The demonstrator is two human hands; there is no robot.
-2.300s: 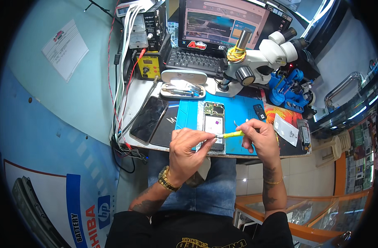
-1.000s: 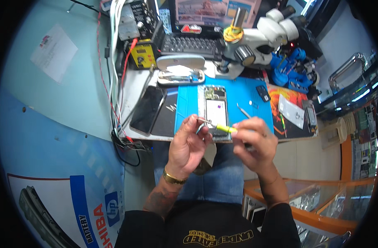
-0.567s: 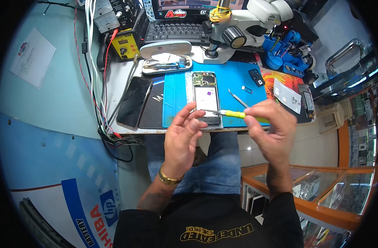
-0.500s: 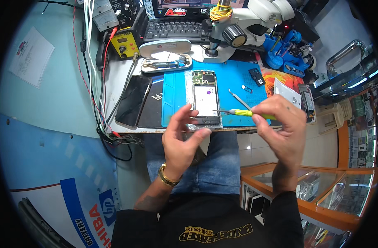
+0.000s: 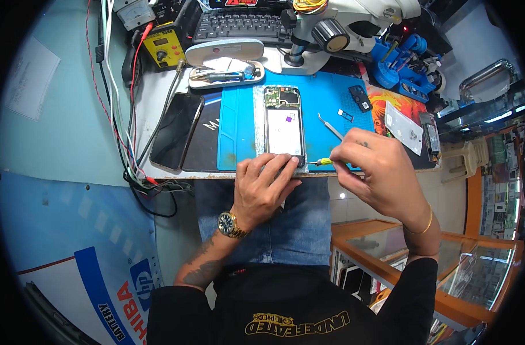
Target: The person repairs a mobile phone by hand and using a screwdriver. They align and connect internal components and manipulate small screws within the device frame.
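Opened phone [image 5: 284,127] flat on the blue mat [image 5: 331,109], at the near edge of the surface [image 5: 159,80]. Left hand [image 5: 263,187] laid over the phone's bottom end, fingers spread and pressing, grip not clenched. Right hand [image 5: 372,164] just beside it, grip pinched on a small yellow-handled screwdriver [image 5: 321,163], tip pointing at the phone's lower right corner. Tweezers [image 5: 330,126] loose on the mat, right of the phone. Dark phone [image 5: 176,131] off the mat's left. Microscope [image 5: 337,29] behind.

Single head-worn fisheye view, looking steeply down from above onto the desk [image 5: 159,103] edge and lap, fairly near; desk stretching away beyond the grip, torso below it, straight edges bending toward the rim.
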